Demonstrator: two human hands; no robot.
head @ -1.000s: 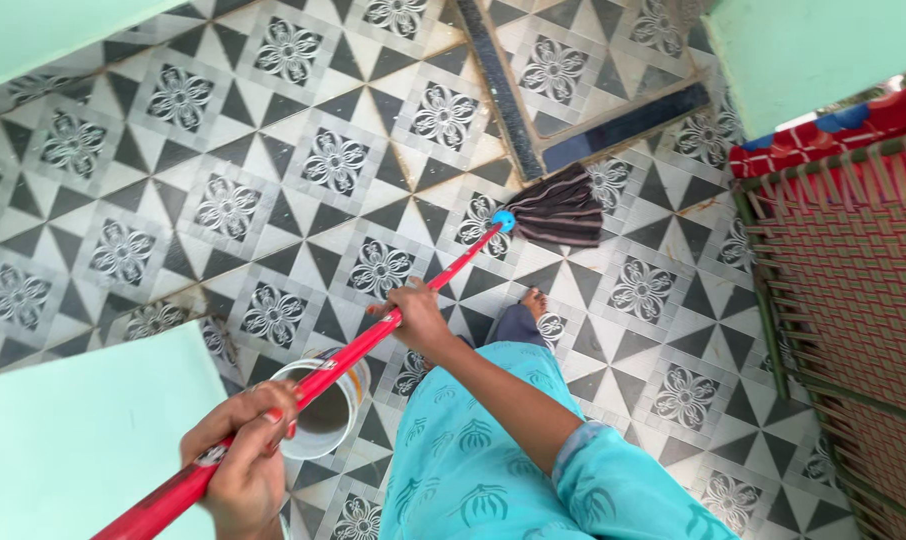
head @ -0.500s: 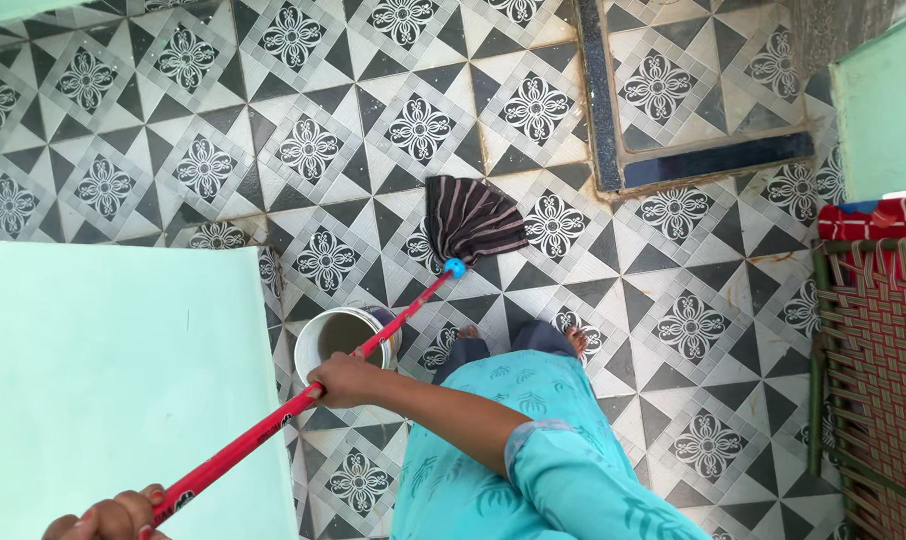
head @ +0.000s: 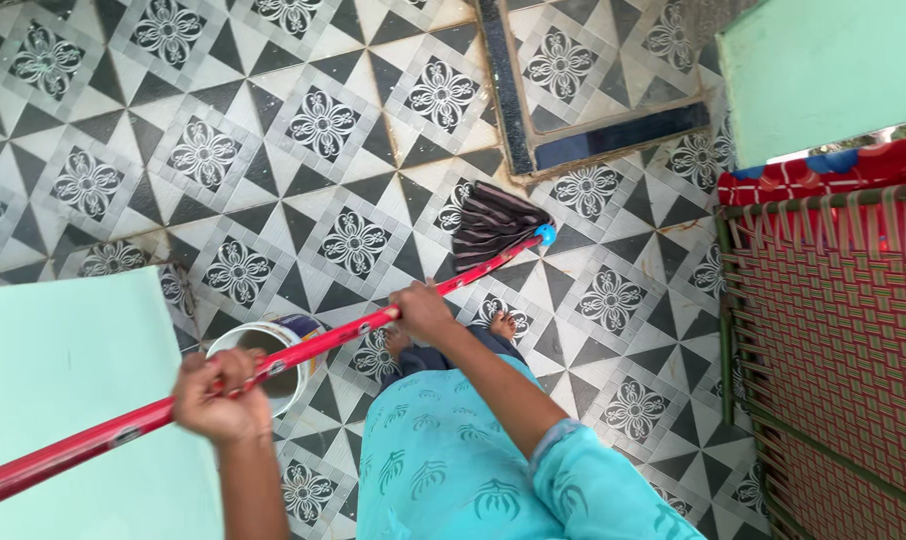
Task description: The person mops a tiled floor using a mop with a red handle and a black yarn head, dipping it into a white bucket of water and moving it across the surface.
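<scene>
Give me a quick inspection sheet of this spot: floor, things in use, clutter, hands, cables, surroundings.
Surface: patterned black-and-white tiled floor, with a dark raised border strip.
Job's things: red-handled mop, its striped cloth head lying on the tiles; a bucket under the handle.
Clutter: nothing seen.
Hands: left hand and right hand both closed on the mop handle.
Cables: nothing seen.
Surroundings: pale green walls, a woven cot at right with a red patterned cloth.

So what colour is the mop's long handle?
The mop handle is red, ending in a small blue cap by the striped cloth head; the head view shows it.
</scene>
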